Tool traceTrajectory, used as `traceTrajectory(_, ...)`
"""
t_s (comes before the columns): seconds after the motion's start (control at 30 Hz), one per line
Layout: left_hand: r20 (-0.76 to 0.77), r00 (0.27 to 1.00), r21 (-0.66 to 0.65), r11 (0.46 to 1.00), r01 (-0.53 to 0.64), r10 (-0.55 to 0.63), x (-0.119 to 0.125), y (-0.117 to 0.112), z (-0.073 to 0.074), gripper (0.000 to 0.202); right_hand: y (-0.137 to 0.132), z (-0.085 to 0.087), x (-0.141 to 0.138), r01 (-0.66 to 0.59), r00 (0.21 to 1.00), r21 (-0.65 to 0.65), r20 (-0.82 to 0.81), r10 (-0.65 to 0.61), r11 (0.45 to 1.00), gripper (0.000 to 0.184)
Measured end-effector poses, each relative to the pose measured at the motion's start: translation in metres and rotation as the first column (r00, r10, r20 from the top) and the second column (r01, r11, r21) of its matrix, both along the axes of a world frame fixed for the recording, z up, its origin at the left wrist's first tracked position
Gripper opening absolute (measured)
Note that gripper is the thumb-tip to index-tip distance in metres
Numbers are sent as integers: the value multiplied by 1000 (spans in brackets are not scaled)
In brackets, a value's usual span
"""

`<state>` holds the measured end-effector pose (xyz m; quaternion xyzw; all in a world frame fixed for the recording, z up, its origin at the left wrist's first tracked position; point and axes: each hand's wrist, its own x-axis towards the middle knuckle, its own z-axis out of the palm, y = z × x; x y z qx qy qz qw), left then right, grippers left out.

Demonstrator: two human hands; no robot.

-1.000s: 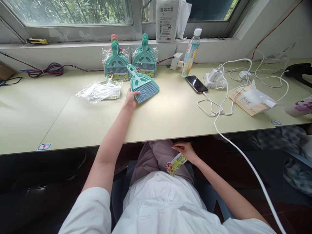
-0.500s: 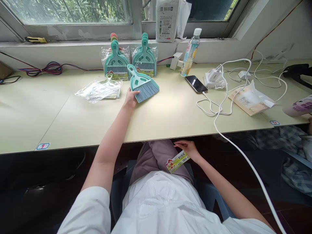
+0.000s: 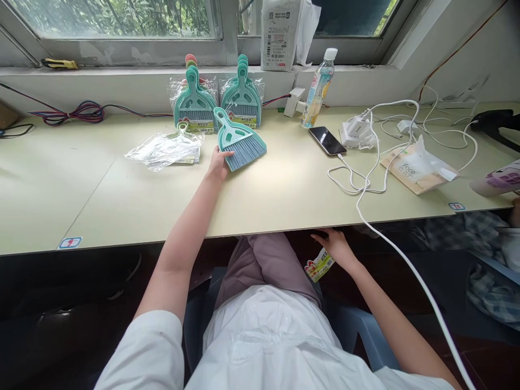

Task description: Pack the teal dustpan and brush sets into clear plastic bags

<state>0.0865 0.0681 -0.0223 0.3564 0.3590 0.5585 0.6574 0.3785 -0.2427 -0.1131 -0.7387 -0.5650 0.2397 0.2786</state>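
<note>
My left hand (image 3: 218, 163) reaches across the pale table (image 3: 122, 200) and rests against the bristle edge of a small teal hand brush (image 3: 239, 142) lying flat, fingers curled on it. Below the table's front edge, my right hand (image 3: 335, 246) pinches a green and yellow printed label card (image 3: 320, 265) beside my thigh. Behind the brush, two packs of teal dustpan sets (image 3: 219, 100) stand against the wall. A pile of empty clear bags (image 3: 164, 149) lies left of the brush.
A phone (image 3: 327, 141), a drink bottle (image 3: 317, 89), white chargers with looping cables (image 3: 365, 162) and a tissue pack (image 3: 418, 169) lie on the right. Coloured wires (image 3: 77, 114) run along the back left. A white parcel (image 3: 279, 33) stands on the sill.
My right hand has carried the label card from my lap out to the right and up toward the table's edge. My left hand and the brush stay put.
</note>
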Motion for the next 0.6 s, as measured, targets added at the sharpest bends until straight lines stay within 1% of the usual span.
traceTrajectory(0.07, -2, 1000, 7, 1000, 1, -1, 0, -1, 0, 64, -3, 27, -17, -119, 979, 12, -163, 119, 993, 25)
traceTrajectory(0.13, -10, 1000, 7, 1000, 3, -3, 0, 0, -1, 63, -5, 58, -41, -306, 900, -14, -330, 284, 952, 29)
traceTrajectory(0.2, -21, 1000, 0, 1000, 8, -8, 0, 0, -2, 58, -3, 89, -67, -476, 795, -12, -434, 424, 879, 33)
traceTrajectory(0.27, -27, 1000, -6, 1000, 15, -15, 1, 1, -2, 53, 8, 115, -91, -623, 656, 61, -502, 564, 780, 34)
traceTrajectory(0.3, -27, 999, -6, 1000, 19, -19, 1, 1, -1, 50, 19, 125, -102, -665, 593, 126, -509, 623, 736, 33)
traceTrajectory(0.33, -24, 999, -3, 1000, 25, -25, 1, 0, 0, 48, 33, 134, -111, -672, 560, 200, -493, 666, 713, 32)
traceTrajectory(0.37, -20, 999, 3, 999, 33, -33, 2, -1, 1, 46, 51, 140, -119, -634, 569, 280, -462, 680, 721, 31)
traceTrajectory(0.4, -16, 999, 13, 999, 44, -44, 3, -3, 2, 44, 72, 145, -125, -572, 610, 351, -423, 671, 741, 32)
traceTrajectory(0.43, -15, 998, 22, 998, 59, -58, 3, -5, 4, 42, 96, 149, -130, -487, 668, 416, -389, 634, 768, 33)
traceTrajectory(0.5, -30, 996, 37, 995, 88, -87, 4, -10, 7, 39, 148, 151, -134, -301, 788, 519, -337, 515, 800, 35)
traceTrajectory(0.53, -44, 994, 38, 994, 101, -99, 4, -13, 8, 39, 173, 149, -134, -219, 838, 555, -314, 446, 803, 36)
traceTrajectory(0.6, -66, 987, 43, 987, 152, -149, 5, -18, 11, 41, 218, 141, -128, -76, 911, 615, -276, 305, 785, 36)
